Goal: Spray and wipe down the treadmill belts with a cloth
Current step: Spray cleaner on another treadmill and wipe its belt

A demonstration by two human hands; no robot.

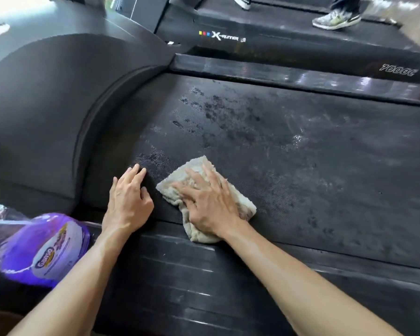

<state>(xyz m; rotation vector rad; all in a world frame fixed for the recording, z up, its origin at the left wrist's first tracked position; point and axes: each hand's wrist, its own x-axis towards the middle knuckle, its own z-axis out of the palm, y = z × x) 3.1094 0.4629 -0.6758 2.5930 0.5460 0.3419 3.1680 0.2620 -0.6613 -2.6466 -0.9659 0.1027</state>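
Observation:
A black treadmill belt (289,161) fills the middle of the view, with dark wet spots and shiny streaks on it. A beige cloth (197,166) lies crumpled at the belt's near edge. My right hand (209,202) presses flat on the cloth with fingers spread. My left hand (129,197) rests on the belt just left of the cloth, fingers relaxed, holding nothing. A spray bottle of purple liquid (34,246) with a white label lies tilted at the lower left, beside my left forearm.
The black motor cover (46,112) curves along the left. A ribbed side rail (204,275) runs under my forearms. Beyond the far rail stands a second treadmill (252,37), where a person's sneakers (335,19) are on the belt.

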